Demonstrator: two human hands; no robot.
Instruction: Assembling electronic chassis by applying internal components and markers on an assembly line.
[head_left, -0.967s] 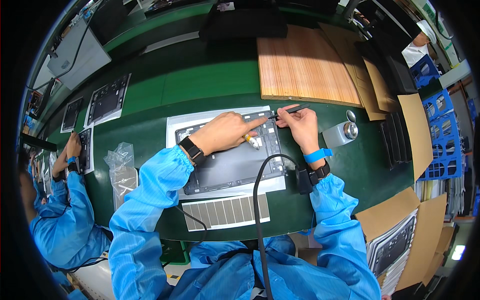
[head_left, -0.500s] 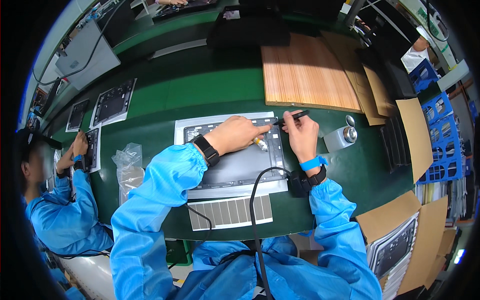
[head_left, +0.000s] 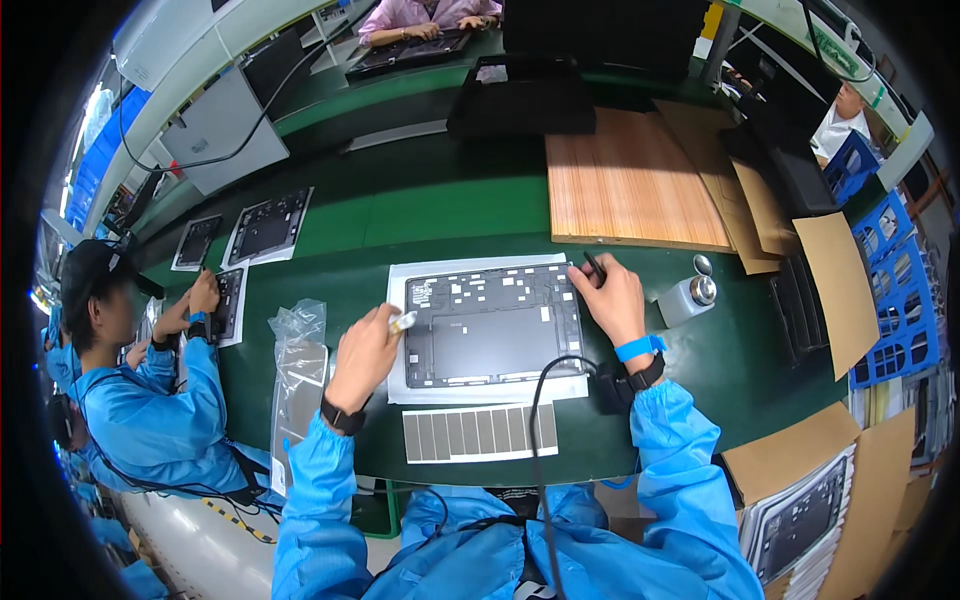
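Observation:
A flat dark grey tablet housing [head_left: 492,345] with small white patches along its edges lies on a white sheet [head_left: 397,392]. At its left edge my left hand [head_left: 362,358] is closed, pinching a small white-and-yellow piece [head_left: 402,322] whose kind I cannot make out. Beside the far right corner, my right hand [head_left: 615,302] grips a black pen-shaped tool [head_left: 594,267]; the thumb is at the housing's edge. Near me lies a sheet of grey rectangular pads [head_left: 480,434].
A white bottle with a metal top [head_left: 688,299] stands to the right. Behind it are a wooden board [head_left: 630,180] and a cardboard box of housings [head_left: 790,450]. Clear plastic bags [head_left: 300,330] lie left, where a co-worker [head_left: 150,390] handles another housing. A cable [head_left: 540,450] crosses near me.
My left hand has drawn back from the housing's far right corner to its left edge, carrying the small piece. The right hand stays at that corner with the black tool. My view has shifted.

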